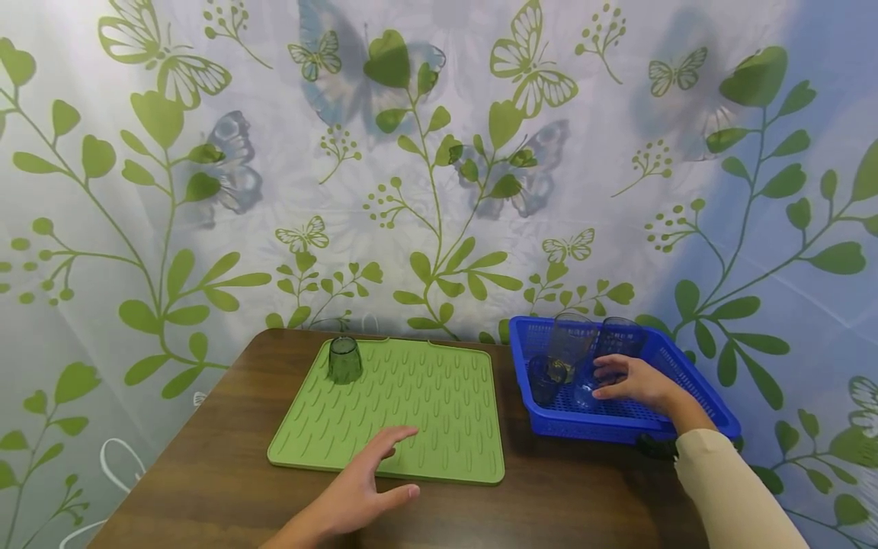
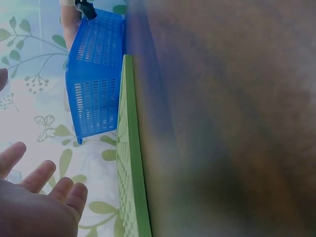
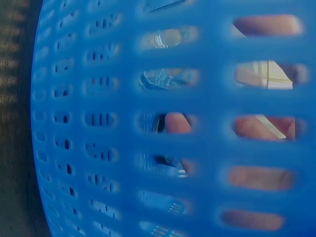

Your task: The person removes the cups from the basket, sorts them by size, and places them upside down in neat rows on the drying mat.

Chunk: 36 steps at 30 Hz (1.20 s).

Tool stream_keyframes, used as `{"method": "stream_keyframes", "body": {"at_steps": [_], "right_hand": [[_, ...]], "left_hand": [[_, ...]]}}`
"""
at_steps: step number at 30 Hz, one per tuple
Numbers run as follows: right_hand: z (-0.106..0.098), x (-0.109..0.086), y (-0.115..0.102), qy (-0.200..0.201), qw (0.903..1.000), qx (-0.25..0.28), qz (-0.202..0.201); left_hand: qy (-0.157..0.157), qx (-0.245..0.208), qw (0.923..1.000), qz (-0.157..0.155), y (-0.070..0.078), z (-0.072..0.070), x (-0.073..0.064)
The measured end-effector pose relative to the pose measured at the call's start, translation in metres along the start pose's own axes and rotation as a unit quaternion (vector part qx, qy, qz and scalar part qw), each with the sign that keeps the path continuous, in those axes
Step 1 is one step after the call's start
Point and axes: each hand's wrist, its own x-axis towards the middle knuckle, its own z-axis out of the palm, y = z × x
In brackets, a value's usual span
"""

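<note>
My right hand (image 1: 634,383) reaches into a blue plastic basket (image 1: 579,428), fingers bent beside a tall transparent glass (image 1: 623,335). In the right wrist view, fingers (image 3: 261,177) and shiny glass show through the slots of the basket wall; I cannot tell whether they grip the glass. Another tall glass (image 1: 571,339) and a short dark glass (image 1: 545,381) stand to the left inside the basket. My left hand (image 1: 363,488) hovers with spread fingers and nothing in it, near the front edge of a green drying mat (image 1: 411,412). A small dark glass (image 1: 345,360) sits at the mat's back left corner, narrower end up.
Mat and basket lie side by side on a brown wooden table (image 1: 206,457), the basket to the right. A curtain (image 1: 439,191) printed with leaves and butterflies hangs right behind the table. A white cable (image 1: 113,465) loops at the left.
</note>
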Motion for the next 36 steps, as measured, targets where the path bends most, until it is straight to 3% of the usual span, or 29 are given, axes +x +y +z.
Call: {"method": "stream_keyframes", "body": {"at_steps": [5,15,24,36], "right_hand": [[-0.001,-0.005,-0.004,0.012,0.9998,-0.014,-0.005],[0.0,-0.014,-0.015,0.032,0.9991,-0.011,-0.027],[0.005,-0.023,-0.027,0.052,0.9975,0.001,-0.048],[0.02,-0.034,-0.046,0.108,0.991,0.006,-0.079]], "left_hand": [[0.012,0.003,0.9997,0.021,-0.001,-0.001,0.008],[0.02,0.0,0.9992,0.035,-0.001,0.0,0.014],[0.028,-0.021,0.9992,0.021,0.0,-0.002,0.022],[0.025,-0.064,0.9972,-0.029,-0.006,-0.001,0.038]]}}
